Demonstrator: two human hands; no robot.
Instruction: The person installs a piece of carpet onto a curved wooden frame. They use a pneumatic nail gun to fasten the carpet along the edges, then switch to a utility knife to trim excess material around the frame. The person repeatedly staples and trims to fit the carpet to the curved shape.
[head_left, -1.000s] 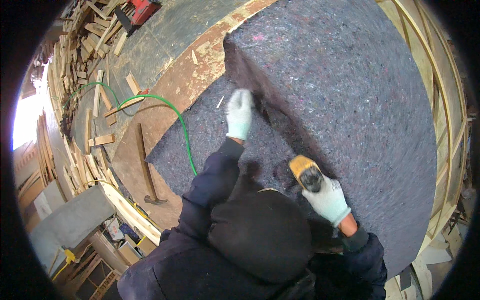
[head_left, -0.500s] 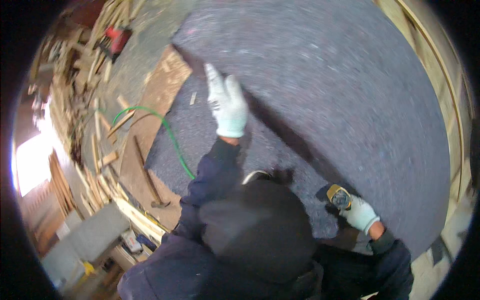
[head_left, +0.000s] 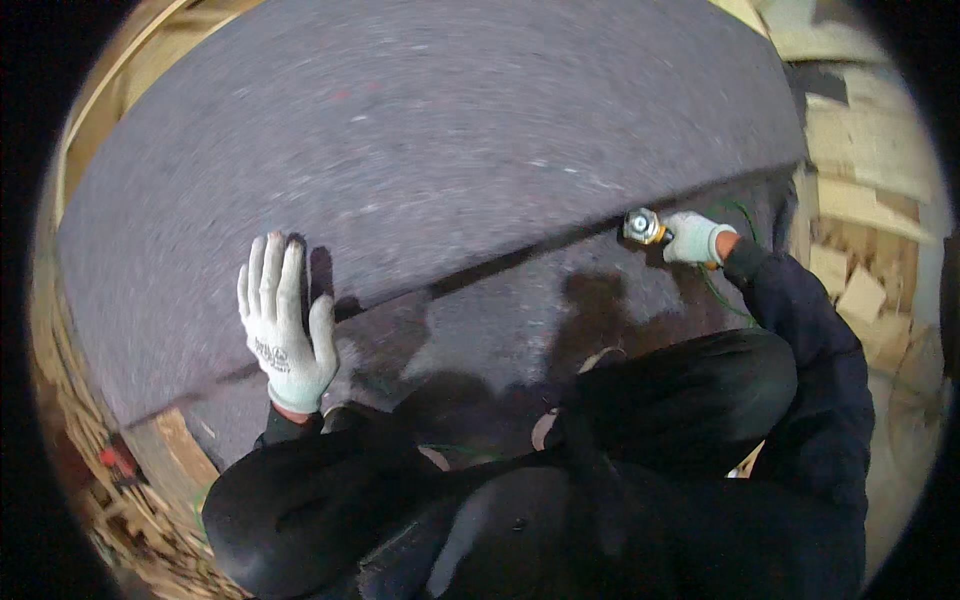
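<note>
Dark grey felt sheeting [head_left: 480, 130] spreads before me, with an overlapping edge running as a dark line from lower left to upper right. My left hand [head_left: 285, 330], in a pale knit glove, lies flat on the felt just above that edge, fingers stretched and thumb apart, holding nothing. On the right, my gloved right hand [head_left: 692, 238] is wrapped round a pneumatic staple gun [head_left: 643, 227] with a round silver top and a yellow body. The tool sits at the overlap; its underside is hidden. A thin green hose [head_left: 722, 292] passes beside that hand.
My bent knees [head_left: 690, 400] are close below the overlap. Wood offcuts [head_left: 862, 290] lie at the right. Scrap strips of wood and a red tool [head_left: 118, 462] are at the lower left. A pale wooden edge [head_left: 125, 65] borders the felt at the upper left.
The view has swung round, so the overlap now runs the other way across it. My left hand remains flat on the felt, and my right still grips the staple gun.
</note>
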